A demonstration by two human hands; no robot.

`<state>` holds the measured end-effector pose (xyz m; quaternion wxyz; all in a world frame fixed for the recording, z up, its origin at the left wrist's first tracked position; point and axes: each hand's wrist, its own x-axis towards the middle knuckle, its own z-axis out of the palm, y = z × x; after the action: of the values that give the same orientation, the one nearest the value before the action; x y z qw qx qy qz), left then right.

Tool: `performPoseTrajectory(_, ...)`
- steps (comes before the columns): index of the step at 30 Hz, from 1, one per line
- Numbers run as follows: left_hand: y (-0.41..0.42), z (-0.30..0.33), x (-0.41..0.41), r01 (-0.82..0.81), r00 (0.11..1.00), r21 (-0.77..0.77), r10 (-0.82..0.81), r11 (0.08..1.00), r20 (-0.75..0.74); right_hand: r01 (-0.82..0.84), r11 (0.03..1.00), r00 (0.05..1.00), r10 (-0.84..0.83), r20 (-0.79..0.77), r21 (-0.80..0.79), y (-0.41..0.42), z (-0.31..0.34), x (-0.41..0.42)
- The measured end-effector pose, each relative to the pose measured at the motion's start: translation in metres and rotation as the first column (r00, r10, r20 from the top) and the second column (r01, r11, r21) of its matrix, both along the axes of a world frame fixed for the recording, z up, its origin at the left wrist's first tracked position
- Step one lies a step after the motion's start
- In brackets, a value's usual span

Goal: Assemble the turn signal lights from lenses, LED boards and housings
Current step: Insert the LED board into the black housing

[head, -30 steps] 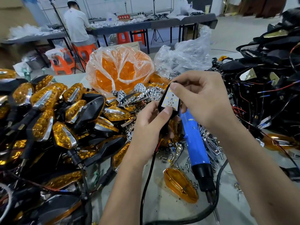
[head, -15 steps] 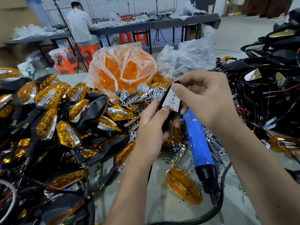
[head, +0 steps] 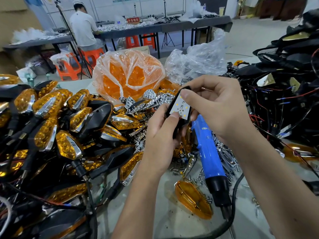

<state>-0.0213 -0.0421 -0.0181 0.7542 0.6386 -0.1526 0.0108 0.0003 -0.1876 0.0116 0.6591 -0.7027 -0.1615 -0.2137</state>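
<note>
A black housing [head: 177, 128] is held upright above the table, with a white LED board [head: 180, 107] lying in its open face. My left hand [head: 160, 135] grips the housing from below, its thumb pressing the board's lower edge. My right hand [head: 219, 107] pinches the housing's top end, its forefinger tip on the board's upper corner. One loose amber lens [head: 193, 199] lies on the table in front of me. A blue electric screwdriver [head: 208, 157] lies just right of my hands.
Finished amber-and-black turn signals [head: 51, 128] are heaped on the left. A plastic bag of amber lenses [head: 127, 76] stands behind, with chrome reflectors [head: 150, 99] before it. Black housings with wires [head: 284, 94] pile up at right. Screws [head: 200, 176] litter the table. A person works at a far table.
Both hands hold the housing and board much as before; my left thumb has shifted slightly on the board's lower edge. The view has tilted a little.
</note>
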Motion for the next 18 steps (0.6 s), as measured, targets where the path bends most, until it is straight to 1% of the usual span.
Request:
performPoseTrajectory(11, -0.0012, -0.0055, 0.0014, -0.038, 0.999, 0.008, 0.038, 0.999, 0.018, -0.022, 0.999, 0.999, 0.023, -0.030, 0.032, 0.0015, -0.0023, 0.0012)
performPoseTrajectory(14, -0.0006, -0.0056, 0.0007, -0.033, 0.999, 0.027, 0.033, 0.999, 0.018, -0.001, 1.000, 0.999, 0.002, -0.033, 0.014, 0.0006, -0.0029, 0.0012)
performPoseTrajectory(18, -0.0003, -0.0028, -0.0008, -0.011, 1.000, 0.046, 0.012, 0.999, -0.020, 0.024, 0.999, 0.999, -0.026, -0.033, -0.042, 0.0001, -0.0029, 0.0009)
